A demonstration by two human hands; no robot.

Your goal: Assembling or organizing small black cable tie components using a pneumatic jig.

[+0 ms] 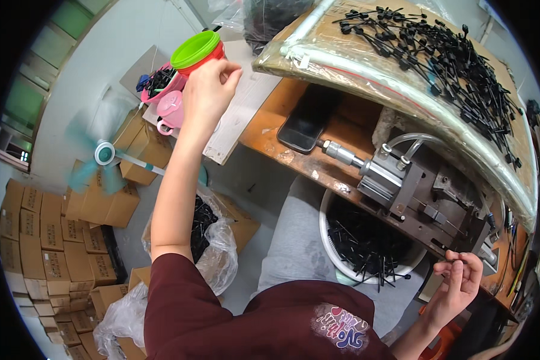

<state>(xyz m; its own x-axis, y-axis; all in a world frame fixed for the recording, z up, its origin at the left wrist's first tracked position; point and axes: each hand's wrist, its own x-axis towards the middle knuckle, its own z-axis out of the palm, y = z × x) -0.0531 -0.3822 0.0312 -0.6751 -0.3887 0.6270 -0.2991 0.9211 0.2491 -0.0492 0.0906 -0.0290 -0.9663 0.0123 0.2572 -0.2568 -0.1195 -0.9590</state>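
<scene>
My left hand point(211, 90) is raised at the far left, its fingers curled together beside a red tub with a bright green rim point(196, 51). Whatever lies between those fingers, if anything, is hidden. At the lower right, my right hand point(459, 277) pinches a small thin dark part point(448, 260) between thumb and fingers. That hand is close to the near end of a metal bench fixture with a silver air cylinder point(380, 181). Below the fixture, a white basket point(325, 231) on my lap holds many thin black stemmed parts point(366, 240).
Black stemmed parts point(426, 54) are heaped on a plastic-wrapped raised board point(342, 66). A phone point(309, 123) lies on the wooden bench point(261, 129). A pink lidded cup point(171, 108), a spinning fan point(105, 153), stacked cartons point(54, 264) and a plastic-lined box point(222, 264) stand left.
</scene>
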